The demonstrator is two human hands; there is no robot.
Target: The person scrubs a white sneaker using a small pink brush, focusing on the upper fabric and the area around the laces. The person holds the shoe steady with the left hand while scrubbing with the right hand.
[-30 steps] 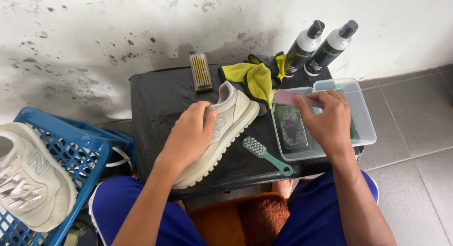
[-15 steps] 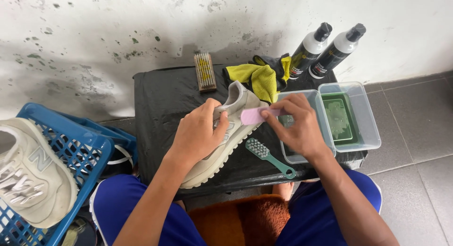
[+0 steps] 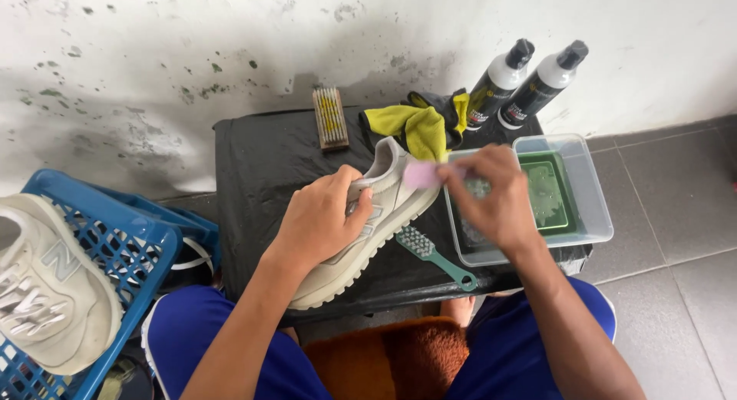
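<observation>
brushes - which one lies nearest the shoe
The green-handled brush, lying right beside the shoe's sole; the wooden brush sits back near the wall.

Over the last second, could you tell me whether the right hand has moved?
Yes. The right hand, holding a pink brush, has come leftward out of the clear plastic tub to the heel of the beige shoe, which the left hand steadies.

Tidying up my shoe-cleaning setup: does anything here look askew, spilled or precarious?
Mostly orderly. The clear tub sits at the black table's right edge, its corner seemingly overhanging. The green brush lies near the front edge. The two spray bottles lean against the stained wall. No spill visible.
</observation>
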